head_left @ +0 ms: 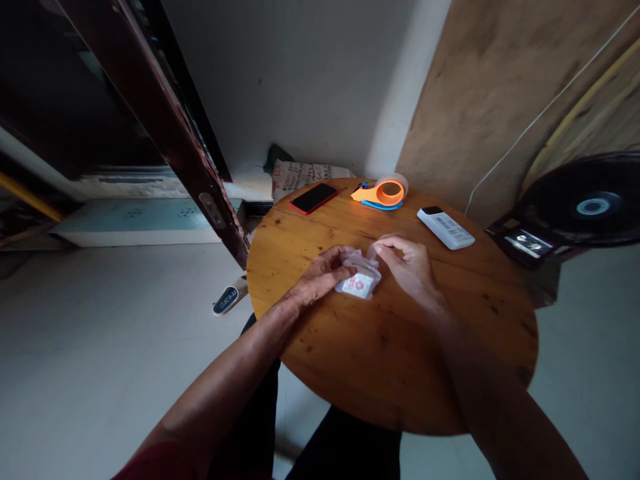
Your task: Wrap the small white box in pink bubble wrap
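Round wooden table (400, 373), dim room. Closed on a clear plastic pouch (359, 283) at mid-table: left hand (320, 277) clamping its near side, right hand (407, 263) pinching the top edge. Seemingly working at the mouth. Thin crinkled film, likely wanting a light, steady pinch. White contents, red print. Beyond: orange tape dispenser (383, 193), red phone (314, 197), white remote (446, 228).

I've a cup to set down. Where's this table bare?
Widest patch: the near half of the table, this side of the left hand and right hand, which hold the plastic bag. A smaller one: right of the right hand, before the remote. The far rim is crowded: phone, tape dispenser.
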A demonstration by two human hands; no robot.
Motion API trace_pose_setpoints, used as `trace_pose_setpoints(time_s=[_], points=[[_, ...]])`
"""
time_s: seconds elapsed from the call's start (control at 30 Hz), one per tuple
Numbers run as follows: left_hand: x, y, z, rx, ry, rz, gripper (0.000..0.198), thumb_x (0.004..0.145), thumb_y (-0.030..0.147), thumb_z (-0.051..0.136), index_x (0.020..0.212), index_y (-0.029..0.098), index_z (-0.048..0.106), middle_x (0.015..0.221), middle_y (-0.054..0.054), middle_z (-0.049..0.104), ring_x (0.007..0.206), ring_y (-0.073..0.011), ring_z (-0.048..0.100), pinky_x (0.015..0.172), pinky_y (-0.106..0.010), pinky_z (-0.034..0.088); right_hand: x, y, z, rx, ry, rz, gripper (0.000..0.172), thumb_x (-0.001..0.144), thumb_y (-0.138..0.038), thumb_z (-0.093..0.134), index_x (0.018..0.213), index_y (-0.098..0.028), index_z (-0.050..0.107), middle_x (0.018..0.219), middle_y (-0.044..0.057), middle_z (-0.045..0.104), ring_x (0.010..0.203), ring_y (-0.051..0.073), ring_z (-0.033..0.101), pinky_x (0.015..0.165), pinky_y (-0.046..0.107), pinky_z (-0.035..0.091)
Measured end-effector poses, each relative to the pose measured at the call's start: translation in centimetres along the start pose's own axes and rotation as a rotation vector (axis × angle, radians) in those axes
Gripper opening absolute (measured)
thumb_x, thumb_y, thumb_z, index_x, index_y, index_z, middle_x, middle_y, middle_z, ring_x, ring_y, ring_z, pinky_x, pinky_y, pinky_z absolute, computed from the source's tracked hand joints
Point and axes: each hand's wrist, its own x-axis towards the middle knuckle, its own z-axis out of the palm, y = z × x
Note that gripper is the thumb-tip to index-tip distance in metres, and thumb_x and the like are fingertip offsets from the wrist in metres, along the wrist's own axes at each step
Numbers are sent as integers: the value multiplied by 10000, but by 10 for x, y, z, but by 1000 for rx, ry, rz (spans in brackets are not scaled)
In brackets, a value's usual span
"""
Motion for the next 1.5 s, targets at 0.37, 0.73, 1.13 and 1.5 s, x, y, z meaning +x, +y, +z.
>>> trace_pose_setpoints(time_s=[0.37,0.73,1.13,1.5], points=[[0,-1,-1,43,-89,-18,601,729,281,717,1275,185,484,1057,-82,660,955,-213,628,842,-344,472,10,5,-24,3,245,145,128,817,-294,604,767,-219,696,790,23,711,755,193,641,730,350,502],[-3,3,1,57,-93,-59,489,722,311,744,1171,180,600,1054,-74,674,954,-197,624,864,-328,455,15,31,-31,5,344,168,129,809,-293,593,758,-225,689,775,22,687,781,204,642,716,359,507],[-9,10,4,96,-99,-75,290,765,333,707,1008,177,676,962,-51,702,826,-165,627,768,-293,464,19,49,-36,22,446,211,136,797,-278,592,714,-202,669,752,35,689,788,203,658,766,369,507],[-8,9,3,257,-61,-31,270,775,327,691,1008,192,704,1033,-69,673,914,-197,610,803,-318,470,9,-2,-49,11,-285,129,277,856,-367,569,1029,-201,707,666,-3,644,556,133,564,561,278,464]])
